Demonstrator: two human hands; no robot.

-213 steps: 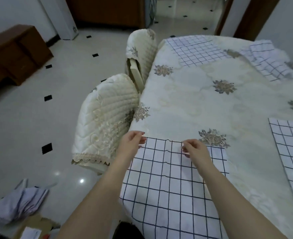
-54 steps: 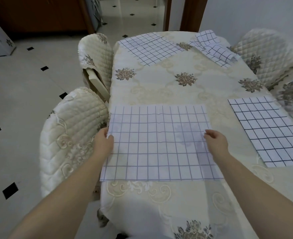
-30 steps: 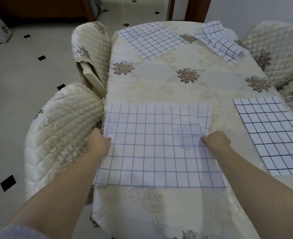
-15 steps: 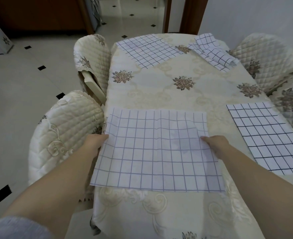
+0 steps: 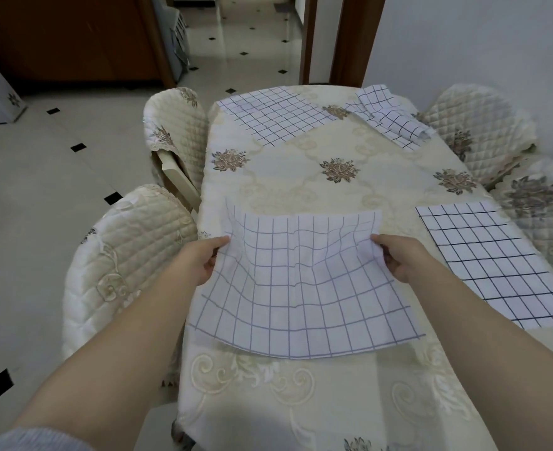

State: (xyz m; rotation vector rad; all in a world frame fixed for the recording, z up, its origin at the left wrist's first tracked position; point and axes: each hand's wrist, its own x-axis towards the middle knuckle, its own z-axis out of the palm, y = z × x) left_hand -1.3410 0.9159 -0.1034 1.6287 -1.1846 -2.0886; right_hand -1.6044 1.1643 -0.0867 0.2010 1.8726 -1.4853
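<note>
Raised at both sides since it lay flat a moment ago, the white, purple-gridded cloth square (image 5: 301, 288) sags over the near end of the cream floral table (image 5: 284, 177), the left hand (image 5: 200, 260) and right hand (image 5: 398, 260) each pinching an edge, so its laying looks unfinished.

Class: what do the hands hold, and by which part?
A white cloth with a blue grid: left hand pinches its left edge, right hand its right edge.

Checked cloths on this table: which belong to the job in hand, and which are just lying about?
In hand: near cloth, gripped by left hand and right hand.
Lying about: right cloth, far cloth, crumpled cloth, chairs.
</note>
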